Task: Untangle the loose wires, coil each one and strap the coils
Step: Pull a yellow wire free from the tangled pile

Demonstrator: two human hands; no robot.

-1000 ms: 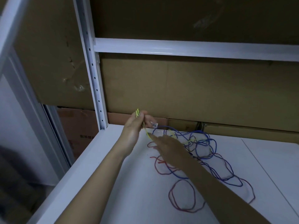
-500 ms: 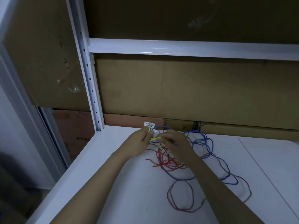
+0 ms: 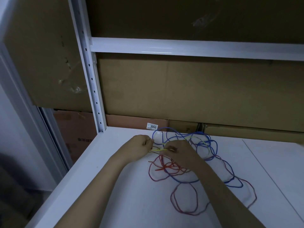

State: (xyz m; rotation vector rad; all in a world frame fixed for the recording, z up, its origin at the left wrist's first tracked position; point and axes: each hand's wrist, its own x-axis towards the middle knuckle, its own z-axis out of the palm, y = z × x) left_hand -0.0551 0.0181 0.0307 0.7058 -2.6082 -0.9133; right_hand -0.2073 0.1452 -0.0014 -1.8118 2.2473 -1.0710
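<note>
Yellow wire (image 3: 158,150) stretched taut between left hand (image 3: 139,148) and right hand (image 3: 178,151), both pinching it, likely to tease it free of the red wire (image 3: 166,168) and blue wire (image 3: 205,143) heaped on the white shelf (image 3: 115,186).

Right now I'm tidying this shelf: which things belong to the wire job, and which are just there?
In the job: yellow wire, pinched by left hand and right hand; blue wire; red wire.

Just there: cardboard boxes; 3055 label; white shelf.
</note>
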